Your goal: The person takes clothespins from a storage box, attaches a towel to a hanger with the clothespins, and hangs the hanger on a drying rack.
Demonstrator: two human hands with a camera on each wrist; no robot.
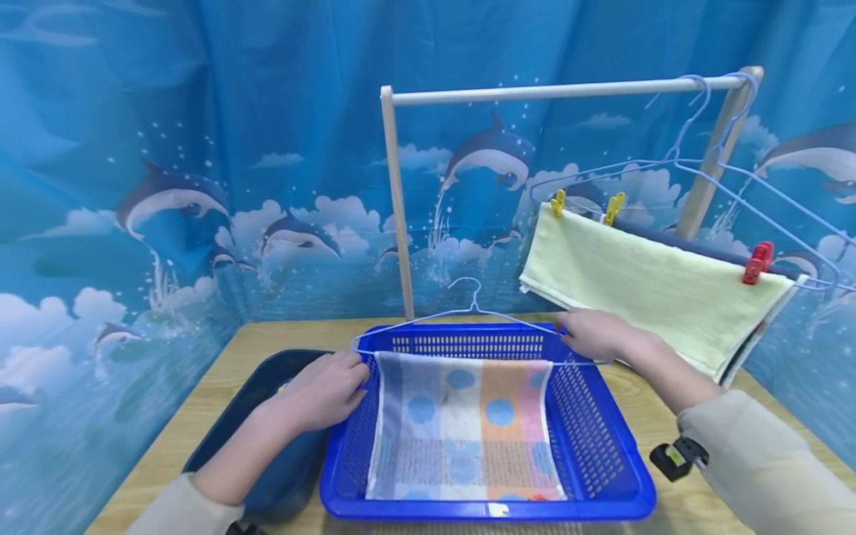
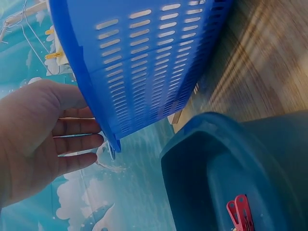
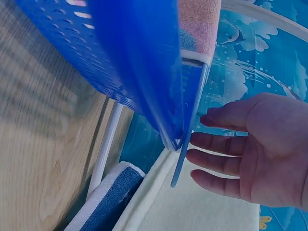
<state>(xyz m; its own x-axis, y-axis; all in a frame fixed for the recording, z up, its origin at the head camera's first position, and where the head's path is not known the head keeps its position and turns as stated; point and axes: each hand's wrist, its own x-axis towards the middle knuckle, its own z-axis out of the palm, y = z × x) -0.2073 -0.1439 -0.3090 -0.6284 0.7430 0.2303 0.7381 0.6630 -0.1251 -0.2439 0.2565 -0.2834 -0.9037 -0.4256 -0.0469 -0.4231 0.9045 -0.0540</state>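
A checked towel with blue dots (image 1: 461, 427) hangs folded over the bottom bar of a light-blue wire hanger (image 1: 474, 307). Both lie across a blue plastic basket (image 1: 488, 510). My left hand (image 1: 328, 390) is at the hanger's left end, beside the basket rim; the left wrist view shows its fingers (image 2: 79, 143) extended, the thumb partly hidden behind the rim. At the opposite end is my right hand (image 1: 591, 332), its fingers (image 3: 216, 163) loosely extended beside the hanger's bar (image 3: 193, 120) in the right wrist view. Neither hand appears to grip anything.
Behind stands a rack with a white rail (image 1: 548, 92). Hangers on its right carry a pale yellow towel (image 1: 622, 275), with yellow clips (image 1: 614, 208) and a red clip (image 1: 758, 263). A dark teal tub (image 2: 226, 139) holding a red clothespin (image 2: 240, 213) sits left of the basket.
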